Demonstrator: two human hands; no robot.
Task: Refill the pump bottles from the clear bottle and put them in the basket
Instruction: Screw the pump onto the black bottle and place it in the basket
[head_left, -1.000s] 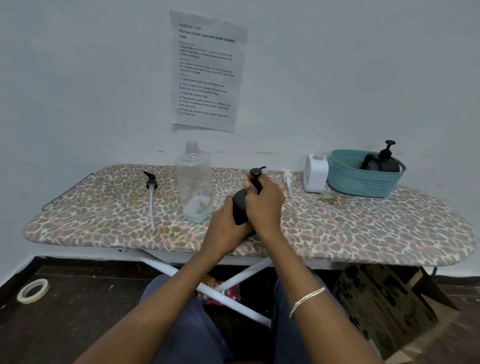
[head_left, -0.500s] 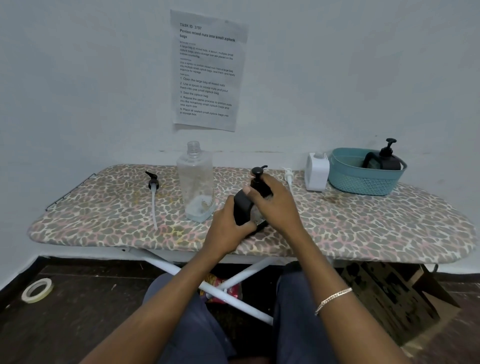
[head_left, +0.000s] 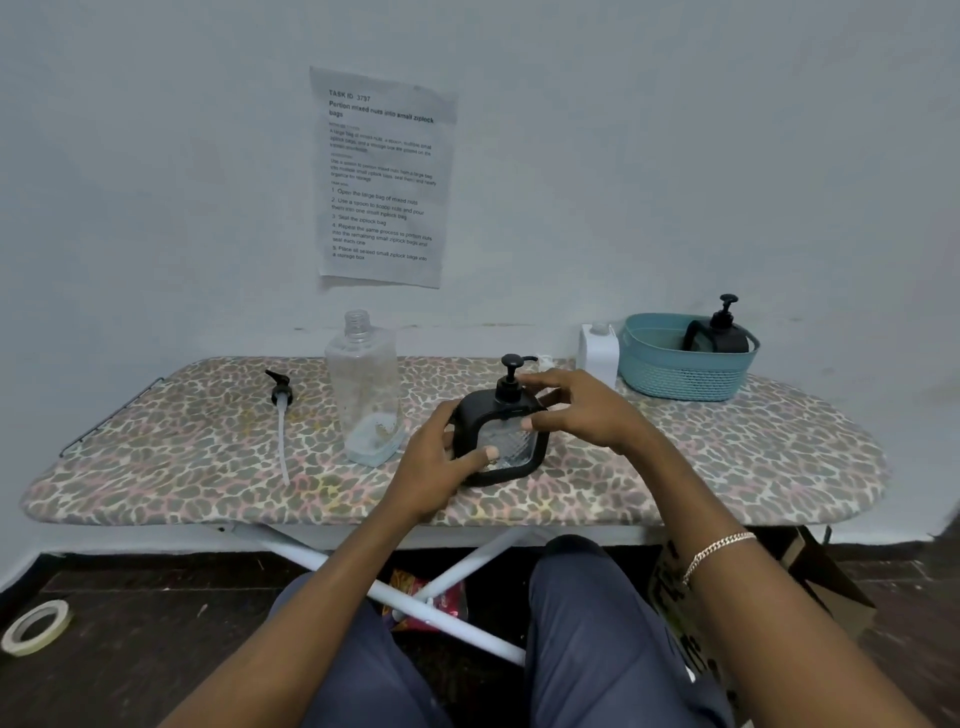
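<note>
Right hand (head_left: 582, 415) came off the pump (head_left: 511, 371), fingers spread, left hand (head_left: 431, 467) gripping the pump bottle (head_left: 514, 451) (looks glassy, slick), so I'd grab its black frame (head_left: 467, 415).

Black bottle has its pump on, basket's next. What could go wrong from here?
1. The clear bottle stands uncapped right beside the left hand, which grips the black pump bottle; a bump could tip it and spill what's left.
2. The white bottle, with no pump on, stands between the hands and the basket; a low carry might clip it.
3. The stowed pump bottle fills the basket's right side, so this one may land on it.
</note>
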